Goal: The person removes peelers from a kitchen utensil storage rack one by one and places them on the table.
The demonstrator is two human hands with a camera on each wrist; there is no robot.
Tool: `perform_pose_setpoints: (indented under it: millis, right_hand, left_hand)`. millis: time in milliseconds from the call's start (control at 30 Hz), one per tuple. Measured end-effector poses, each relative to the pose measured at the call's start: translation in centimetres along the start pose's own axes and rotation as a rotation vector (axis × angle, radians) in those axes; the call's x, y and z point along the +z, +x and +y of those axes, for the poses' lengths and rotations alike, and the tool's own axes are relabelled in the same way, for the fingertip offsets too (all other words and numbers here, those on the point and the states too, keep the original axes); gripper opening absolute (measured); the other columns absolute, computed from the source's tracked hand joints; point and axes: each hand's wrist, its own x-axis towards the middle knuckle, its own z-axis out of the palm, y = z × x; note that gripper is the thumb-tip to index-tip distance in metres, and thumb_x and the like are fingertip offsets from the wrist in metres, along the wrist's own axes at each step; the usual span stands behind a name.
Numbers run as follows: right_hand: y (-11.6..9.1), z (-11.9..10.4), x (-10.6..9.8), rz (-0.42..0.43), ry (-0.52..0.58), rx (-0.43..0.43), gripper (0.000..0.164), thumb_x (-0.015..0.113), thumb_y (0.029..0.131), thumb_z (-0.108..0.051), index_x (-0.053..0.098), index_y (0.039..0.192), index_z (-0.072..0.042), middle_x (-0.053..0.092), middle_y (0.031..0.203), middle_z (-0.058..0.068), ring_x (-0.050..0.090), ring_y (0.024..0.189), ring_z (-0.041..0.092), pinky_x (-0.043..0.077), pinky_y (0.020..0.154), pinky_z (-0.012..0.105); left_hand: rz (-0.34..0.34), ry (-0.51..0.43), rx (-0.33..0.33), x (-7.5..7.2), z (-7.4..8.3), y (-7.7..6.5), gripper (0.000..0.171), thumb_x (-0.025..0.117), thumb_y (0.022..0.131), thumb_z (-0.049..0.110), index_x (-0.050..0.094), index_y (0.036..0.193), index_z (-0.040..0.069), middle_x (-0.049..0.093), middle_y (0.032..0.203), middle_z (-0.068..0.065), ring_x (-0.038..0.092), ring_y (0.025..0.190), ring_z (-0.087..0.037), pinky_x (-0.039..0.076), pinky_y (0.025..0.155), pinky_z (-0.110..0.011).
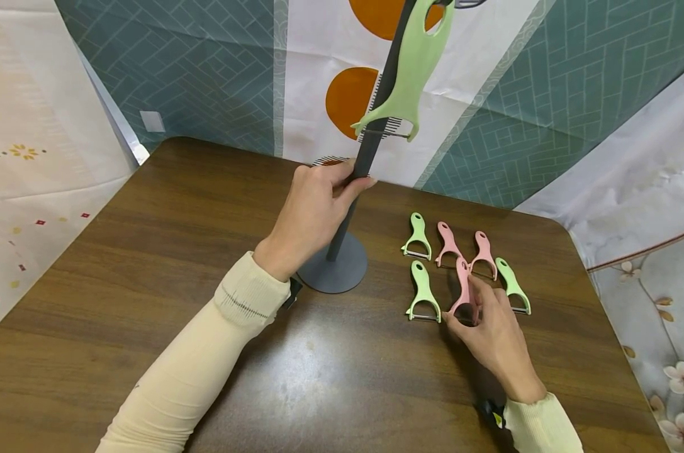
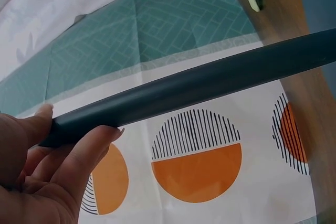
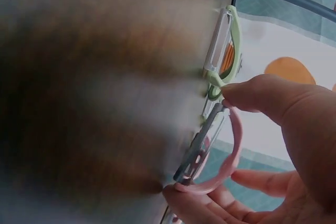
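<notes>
My left hand (image 1: 312,214) grips the dark pole (image 1: 371,151) of a stand, thumb and fingers around it. The pole leans over its round base (image 1: 342,277). A light green peeler (image 1: 412,69) hangs at the pole's upper part; its attachment is not clearly visible. At the right, my right hand (image 1: 499,333) pinches a pink peeler (image 1: 463,280) by its blade end. In the right wrist view, thumb and fingers hold the two sides of the pink peeler's (image 3: 237,140) head, close to the tabletop. A green peeler (image 1: 421,290) lies just left of that hand.
Behind the pink peeler lie a green peeler (image 1: 417,228), a pink peeler (image 1: 446,236) and another pink peeler (image 1: 482,246). One more green peeler (image 1: 510,280) lies right of them. The brown wooden table (image 1: 149,251) meets a patterned cloth (image 1: 206,75) at the back.
</notes>
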Motion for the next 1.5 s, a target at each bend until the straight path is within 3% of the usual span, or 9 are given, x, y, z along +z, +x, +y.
perform_pose_setpoints:
  millis: [200,400,700,1067,1333,1500]
  right_hand:
    - [-0.40,-0.03,-0.31,-0.060,-0.047,0.022,0.079,0.082,0.083,-0.039,0.049,0.146,-0.005,0.052,0.109,0.016,0.048,0.081,0.024,0.035,0.060,0.034]
    - [-0.66,-0.11,-0.42,-0.082,-0.078,0.015,0.078,0.081,0.084,-0.040,0.050,0.145,-0.002,0.053,0.115,0.019,0.052,0.078,0.026,0.043,0.064,0.042]
    - [-0.59,-0.37,-0.28,-0.082,-0.124,-0.007,0.067,0.081,0.083,-0.038,0.060,0.134,0.000,0.057,0.109,0.019,0.061,0.082,0.032,0.051,0.067,0.056]
    - [-0.46,-0.37,-0.20,-0.098,-0.146,0.006,0.068,0.081,0.084,-0.042,0.059,0.134,-0.001,0.057,0.110,0.021,0.063,0.079,0.036,0.052,0.064,0.060]
    - [-0.47,-0.14,-0.31,-0.111,-0.147,-0.018,0.073,0.082,0.083,-0.044,0.058,0.136,-0.001,0.058,0.108,0.019,0.059,0.078,0.029,0.051,0.061,0.055]
    - [-0.54,-0.07,-0.50,-0.095,-0.124,-0.036,0.069,0.081,0.084,-0.046,0.059,0.133,-0.004,0.057,0.099,0.012,0.053,0.077,0.023,0.046,0.058,0.044]
  left_hand:
    - [0.029,-0.012,-0.002,0.11,-0.06,0.02,0.019,0.072,0.096,0.031,0.076,0.098,0.012,0.058,0.071,-0.002,0.053,0.067,-0.016,0.038,0.056,-0.026]
    - [0.055,-0.018,-0.015,0.36,-0.02,0.03,0.020,0.073,0.095,0.032,0.078,0.099,0.013,0.061,0.071,-0.001,0.055,0.065,-0.013,0.039,0.056,-0.024]
    - [0.077,-0.003,-0.018,0.46,0.00,0.04,0.020,0.074,0.094,0.032,0.077,0.093,0.012,0.056,0.067,-0.001,0.053,0.063,-0.013,0.037,0.055,-0.025]
    - [0.072,0.019,-0.016,0.43,0.12,-0.08,0.021,0.074,0.094,0.033,0.077,0.090,0.013,0.053,0.068,-0.001,0.049,0.064,-0.017,0.033,0.056,-0.027]
    - [0.077,0.036,-0.008,0.56,0.29,-0.17,0.025,0.075,0.092,0.035,0.075,0.083,0.012,0.048,0.066,-0.002,0.048,0.063,-0.017,0.032,0.055,-0.027]
    - [0.086,0.055,-0.001,0.54,0.50,-0.15,0.023,0.075,0.092,0.036,0.076,0.084,0.014,0.051,0.067,-0.002,0.049,0.063,-0.017,0.034,0.056,-0.027]
